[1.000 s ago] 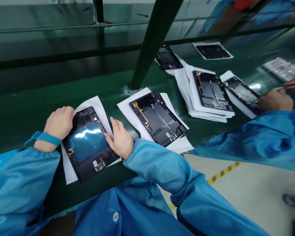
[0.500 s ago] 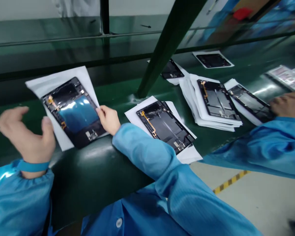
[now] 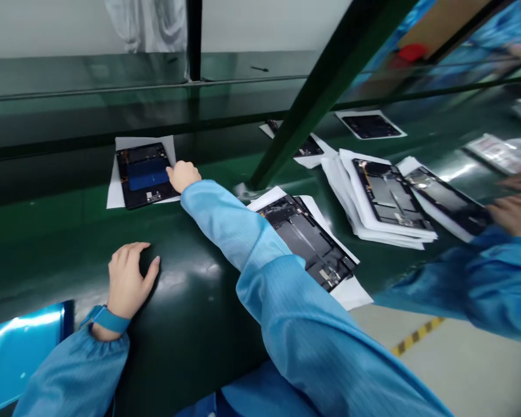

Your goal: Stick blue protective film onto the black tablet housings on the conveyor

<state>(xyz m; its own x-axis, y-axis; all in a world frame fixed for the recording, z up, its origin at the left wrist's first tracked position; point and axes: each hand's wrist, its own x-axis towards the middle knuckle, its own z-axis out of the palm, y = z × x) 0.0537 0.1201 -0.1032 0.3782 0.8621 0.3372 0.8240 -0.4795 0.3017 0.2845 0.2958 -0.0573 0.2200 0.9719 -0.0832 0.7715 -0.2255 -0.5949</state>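
My right hand (image 3: 184, 176) reaches to the far side of the green bench, its fingers pinched at the right edge of an opened tablet housing (image 3: 146, 174). Blue film covers the middle of that housing, and a white sheet (image 3: 115, 188) lies under it. Nearer to me, my left hand (image 3: 129, 279) hovers over or rests on the bench with thumb and fingers apart, holding nothing. Beside its sleeve is a shiny blue film-covered panel (image 3: 24, 347). Partly behind my right sleeve lies another tablet housing (image 3: 306, 237) on white sheets.
A slanted green post (image 3: 312, 98) rises from the bench. To its right are a stack of white sheets (image 3: 351, 202) with a housing (image 3: 393, 194) on top, and further housings. A co-worker's hand (image 3: 516, 208) is at the far right.
My right hand has carried the film-covered housing and its sheet away from me, down to the bench's far side. My left hand has moved off toward me and to the right.
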